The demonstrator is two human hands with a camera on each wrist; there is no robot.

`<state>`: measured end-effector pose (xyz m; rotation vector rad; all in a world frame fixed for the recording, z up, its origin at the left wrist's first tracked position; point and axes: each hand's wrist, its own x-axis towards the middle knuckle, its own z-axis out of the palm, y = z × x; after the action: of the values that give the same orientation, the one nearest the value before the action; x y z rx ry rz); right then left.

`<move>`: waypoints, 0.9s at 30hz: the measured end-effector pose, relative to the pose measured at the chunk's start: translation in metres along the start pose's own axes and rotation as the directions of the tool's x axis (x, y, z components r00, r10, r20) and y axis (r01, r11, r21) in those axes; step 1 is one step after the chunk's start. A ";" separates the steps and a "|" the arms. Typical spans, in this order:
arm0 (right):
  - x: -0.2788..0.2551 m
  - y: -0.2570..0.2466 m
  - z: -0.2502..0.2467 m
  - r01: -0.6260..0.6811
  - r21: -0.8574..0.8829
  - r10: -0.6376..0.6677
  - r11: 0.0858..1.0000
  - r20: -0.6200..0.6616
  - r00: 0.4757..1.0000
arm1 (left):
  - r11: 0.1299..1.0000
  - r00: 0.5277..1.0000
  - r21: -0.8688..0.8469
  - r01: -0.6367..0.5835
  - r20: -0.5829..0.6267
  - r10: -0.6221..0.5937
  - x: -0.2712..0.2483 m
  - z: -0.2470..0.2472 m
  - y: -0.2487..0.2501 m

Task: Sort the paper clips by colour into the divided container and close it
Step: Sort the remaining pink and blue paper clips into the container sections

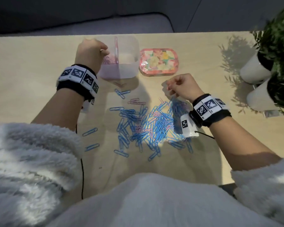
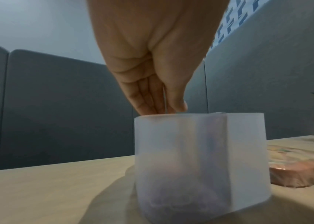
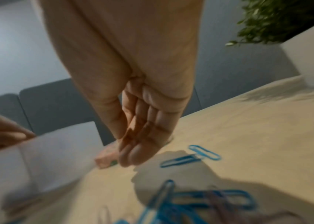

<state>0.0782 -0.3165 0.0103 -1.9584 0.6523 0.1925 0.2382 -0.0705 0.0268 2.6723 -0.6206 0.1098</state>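
While my left hand (image 1: 90,53) hovers fingers-together over the container (image 1: 121,69) | right hand (image 1: 181,87) pinching, contents unclear | paper clips (image 1: 154,125) light, slippery, tangle-prone: pinch one loop end.

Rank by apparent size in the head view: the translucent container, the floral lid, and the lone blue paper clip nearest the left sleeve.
1. translucent container, though only a little larger
2. floral lid
3. blue paper clip, far smaller

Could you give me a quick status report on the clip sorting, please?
Left hand over the container's left compartment, above pink clips. Right hand above blue clips, grip unclear. Lid off, beside container.
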 end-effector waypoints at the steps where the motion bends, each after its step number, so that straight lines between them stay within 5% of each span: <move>1: 0.001 0.009 -0.001 0.018 -0.093 -0.022 0.995 -0.035 0.999 | 1.000 0.999 -0.015 0.003 -0.032 -0.003 -0.002 0.000 0.002; 6: -0.008 0.025 0.012 0.063 -0.410 -0.074 0.910 -0.013 0.997 | 0.975 0.988 -0.167 -0.149 -0.050 0.143 -0.036 0.008 0.031; 10: -0.005 0.026 0.031 0.050 -0.509 -0.083 0.859 -0.043 0.996 | 0.961 0.915 -0.228 -0.154 0.335 0.226 -0.077 0.042 0.052; 12: -0.003 0.026 0.037 0.053 -0.526 -0.089 0.849 -0.044 0.995 | 0.969 0.888 -0.207 -0.132 0.409 0.209 -0.088 0.057 0.053; 21: 0.003 0.030 0.040 0.119 -0.489 -0.106 0.864 0.054 0.993 | 0.982 0.888 -0.137 -0.126 0.426 0.174 -0.091 0.078 0.058; 27: 0.001 0.033 0.042 0.203 -0.514 -0.181 0.833 0.093 0.979 | 0.970 0.876 0.037 -0.241 0.438 0.201 -0.095 0.084 0.058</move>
<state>0.0679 -0.2910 -0.0355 -2.5234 0.3900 0.3084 0.1265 -0.1122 -0.0453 2.7162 -1.0835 -0.4160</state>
